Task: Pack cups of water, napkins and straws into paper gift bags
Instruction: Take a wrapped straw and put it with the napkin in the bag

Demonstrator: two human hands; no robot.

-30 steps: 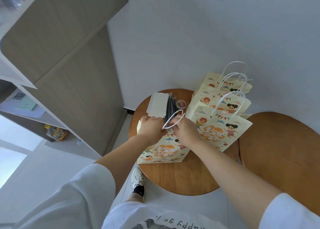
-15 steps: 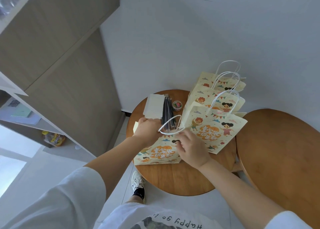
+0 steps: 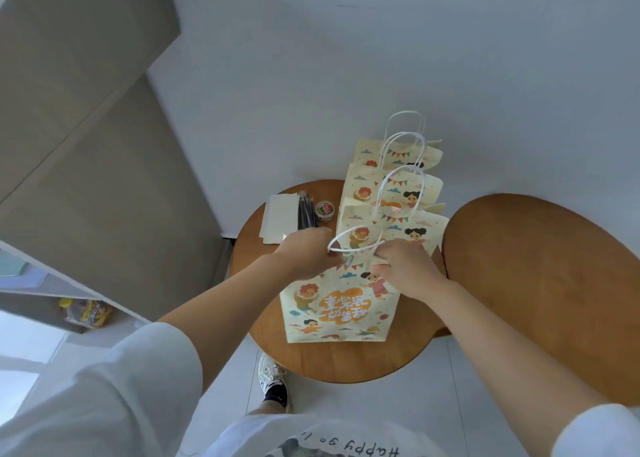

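Observation:
A cream paper gift bag (image 3: 337, 309) with cartoon children and orange lettering stands on the small round wooden table (image 3: 322, 363), nearest me. My left hand (image 3: 306, 254) grips its top edge on the left. My right hand (image 3: 403, 269) holds the top edge on the right, by the white cord handle (image 3: 353, 245). Three more gift bags (image 3: 394, 193) stand in a row behind it. White napkins (image 3: 278, 219) and a bundle of dark straws (image 3: 306, 212) lie at the table's far left. No cups are visible.
A small round tub of coloured clips (image 3: 324, 211) sits beside the straws. A second wooden table (image 3: 547, 283) stands on the right. A wooden cabinet (image 3: 86, 145) with a shelf fills the left. My foot (image 3: 273, 384) is on the white floor below the table.
The front bag has been raised from a slanted, lying position to upright and turned square to me. My right hand moved up to its top edge. The view shifted right.

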